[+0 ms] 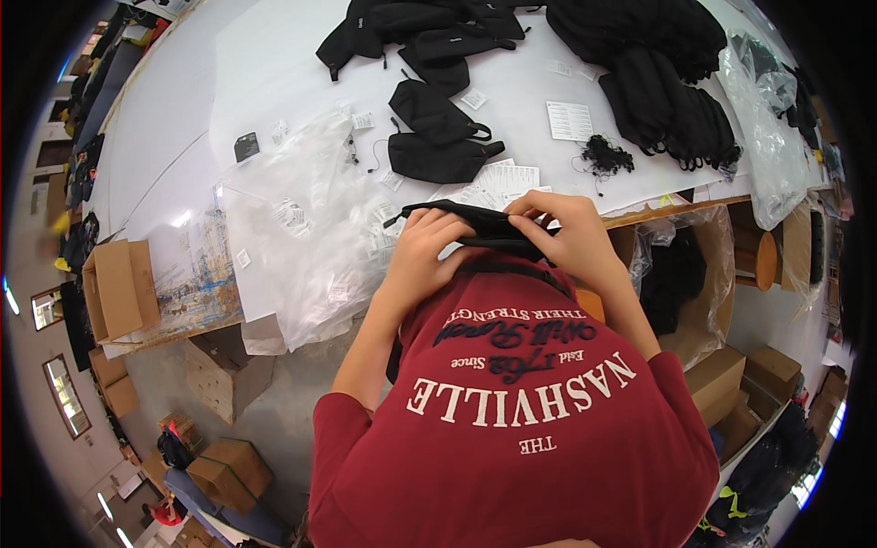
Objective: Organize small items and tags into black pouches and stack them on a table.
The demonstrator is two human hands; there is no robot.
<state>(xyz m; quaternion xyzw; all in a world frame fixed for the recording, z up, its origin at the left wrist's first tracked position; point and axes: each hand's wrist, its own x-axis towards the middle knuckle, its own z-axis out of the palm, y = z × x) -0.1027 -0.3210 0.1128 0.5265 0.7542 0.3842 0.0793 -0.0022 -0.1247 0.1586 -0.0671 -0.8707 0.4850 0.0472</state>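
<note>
At the table's near edge, close to my body, both hands hold a black fabric pouch [484,219]. My left hand [433,239] grips its left end with curled fingers. My right hand [559,224] pinches its right end between thumb and fingers. The undersides of the fingers and part of the pouch are hidden. Just beyond lie two similar black pouches [443,158], one partly overlapping the other. Printed white paper slips [507,183] are spread on the table right behind the held pouch.
More black pouches [393,27] lie at the far side, with a big black pile [639,41] at the right. Clear plastic bags [292,219] cover the left front. A tangle of black cords [606,155] sits near a printed sheet [569,121]. Cardboard boxes [228,473] stand on the floor.
</note>
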